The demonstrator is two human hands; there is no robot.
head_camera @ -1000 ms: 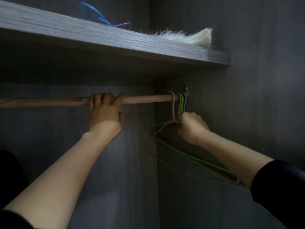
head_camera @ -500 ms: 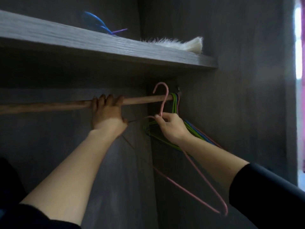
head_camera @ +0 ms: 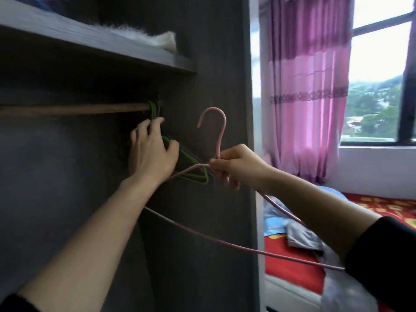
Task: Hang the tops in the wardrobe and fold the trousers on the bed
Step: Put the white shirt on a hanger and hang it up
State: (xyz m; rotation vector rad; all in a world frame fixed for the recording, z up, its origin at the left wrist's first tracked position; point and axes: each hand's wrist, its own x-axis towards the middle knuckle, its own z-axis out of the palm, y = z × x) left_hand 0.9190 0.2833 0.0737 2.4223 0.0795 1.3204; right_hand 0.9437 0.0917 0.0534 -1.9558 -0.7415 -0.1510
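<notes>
Off the rail (head_camera: 78, 109) now, the left hand (head_camera: 150, 154) has slid to the right and lies with straight, spread fingers against the green hangers (head_camera: 153, 110), whose hooks sit bunched at the rail's far end. The pink hanger (head_camera: 221, 136) has come clear of that bunch and out past the side of the wardrobe (head_camera: 213, 64). The right hand (head_camera: 236, 167) pinches it at the neck just below the hook, which stands upright, while its long bar sweeps down under the right forearm.

The step in hand looks like fetching a hanger for a top. Only the blur makes it hard to say whether the pink shoulder is touching the green ones, so a good move is to hold the bunch flat with the left hand until the pink wire is plainly free, then let go.

The clothes (head_camera: 304, 237) lie in a loose heap on the bed (head_camera: 292, 266), well apart from the wardrobe; which piece is a top cannot be told from here. Carrying the hanger by its neck keeps the hook free. At the bed, feeding one shoulder through the collar first and then the other should spare the neckline from stretching.
</notes>
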